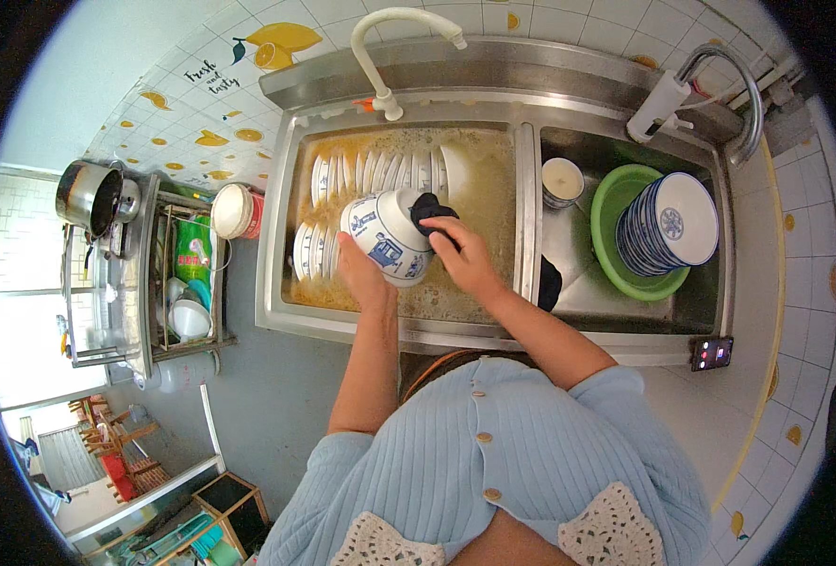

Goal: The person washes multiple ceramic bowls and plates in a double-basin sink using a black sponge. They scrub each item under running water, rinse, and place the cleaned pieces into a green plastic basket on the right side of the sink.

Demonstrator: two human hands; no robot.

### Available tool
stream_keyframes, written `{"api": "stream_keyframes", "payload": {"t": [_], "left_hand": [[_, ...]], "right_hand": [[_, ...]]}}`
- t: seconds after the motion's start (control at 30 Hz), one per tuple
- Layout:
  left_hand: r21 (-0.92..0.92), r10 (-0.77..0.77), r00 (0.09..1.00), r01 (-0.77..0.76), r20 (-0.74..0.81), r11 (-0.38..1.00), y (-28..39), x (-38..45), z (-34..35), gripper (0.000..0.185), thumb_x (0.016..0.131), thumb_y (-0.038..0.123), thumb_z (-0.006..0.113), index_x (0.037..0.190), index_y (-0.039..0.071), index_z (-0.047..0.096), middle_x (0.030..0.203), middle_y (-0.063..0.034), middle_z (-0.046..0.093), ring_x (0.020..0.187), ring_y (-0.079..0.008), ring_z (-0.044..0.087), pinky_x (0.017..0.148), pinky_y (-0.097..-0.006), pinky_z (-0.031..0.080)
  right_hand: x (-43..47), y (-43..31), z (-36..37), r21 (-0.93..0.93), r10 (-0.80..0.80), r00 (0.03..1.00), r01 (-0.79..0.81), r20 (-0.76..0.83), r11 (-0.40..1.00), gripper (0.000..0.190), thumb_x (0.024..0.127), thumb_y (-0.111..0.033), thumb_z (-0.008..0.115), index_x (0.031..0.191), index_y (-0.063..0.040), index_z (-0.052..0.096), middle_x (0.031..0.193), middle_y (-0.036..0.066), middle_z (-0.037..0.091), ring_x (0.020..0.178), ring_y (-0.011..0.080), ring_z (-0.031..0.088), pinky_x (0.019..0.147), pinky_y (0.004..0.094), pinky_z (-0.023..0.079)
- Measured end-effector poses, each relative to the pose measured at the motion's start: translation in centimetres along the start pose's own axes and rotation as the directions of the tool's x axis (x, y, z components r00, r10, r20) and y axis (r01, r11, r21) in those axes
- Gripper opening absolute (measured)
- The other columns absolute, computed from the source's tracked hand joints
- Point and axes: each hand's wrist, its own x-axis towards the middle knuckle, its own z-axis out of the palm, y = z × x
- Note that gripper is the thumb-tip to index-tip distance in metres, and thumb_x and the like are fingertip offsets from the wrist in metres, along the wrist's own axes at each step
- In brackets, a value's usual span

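Observation:
A white bowl with blue printed pictures [382, 237] is tilted over the left sink basin [460, 297], in the grip of my left hand [367, 272] at its lower left side. My right hand [469, 258] presses a black cloth [432, 208] against the bowl's right end. Below the bowl, brownish, foamy water fills the basin. Two rows of similar white bowls stand on edge in that water, a back row [382, 173] and a front row [312, 251] partly hidden by the held bowl and my left hand.
In the right basin [566, 311], a green plastic tub [605, 262] holds a tilted stack of bowls [662, 223]. A small cup [563, 182] and a black cloth [548, 283] lie nearby. The white faucet [368, 56] arches behind the left basin. A phone [712, 353] rests at the front right edge.

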Motion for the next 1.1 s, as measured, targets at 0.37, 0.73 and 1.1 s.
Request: {"api": "stream_keyframes", "payload": {"t": [0.37,0.73,1.1], "left_hand": [[0.123,-0.03,0.997,0.021,0.068,0.992,-2.8,-1.0,1.1,0.046,0.103,0.04,0.034,0.119,0.0,0.05,0.108,-0.0114,0.06,0.097,-0.0214,0.06,0.084,-0.0355,0.049],[-0.149,-0.378,0.922,0.387,0.084,0.91,-1.3,-1.2,0.9,0.054,0.103,0.044,0.029,0.138,0.005,0.04,0.138,-0.0123,0.049,0.122,-0.0278,0.052,0.105,-0.0456,0.041],[-0.082,-0.71,0.628,0.764,0.32,0.64,-7.4,6.3,-5.0,0.039,0.099,0.028,0.044,0.129,0.004,0.053,0.127,-0.0169,0.058,0.11,-0.032,0.06,0.092,-0.0504,0.052]], "right_hand": [[-0.2,3.4,4.6,-0.378,-0.329,0.944,0.295,-0.026,0.877,0.04,0.097,-0.024,0.042,0.132,-0.006,0.051,0.134,0.024,0.045,0.132,0.0443,0.032,0.111,0.0527,0.017],[7.1,6.3,-2.0,0.226,0.089,0.96,-0.028,-0.266,0.974,0.033,0.101,-0.016,0.04,0.127,-0.003,0.055,0.122,0.014,0.06,0.112,0.0222,0.055,0.099,0.0315,0.039],[5.5,6.1,-5.0,0.908,0.455,0.854,-0.373,0.254,0.192,0.033,0.097,-0.029,0.053,0.116,-0.003,0.06,0.106,0.011,0.067,0.095,0.0239,0.066,0.087,0.0393,0.054]]}}
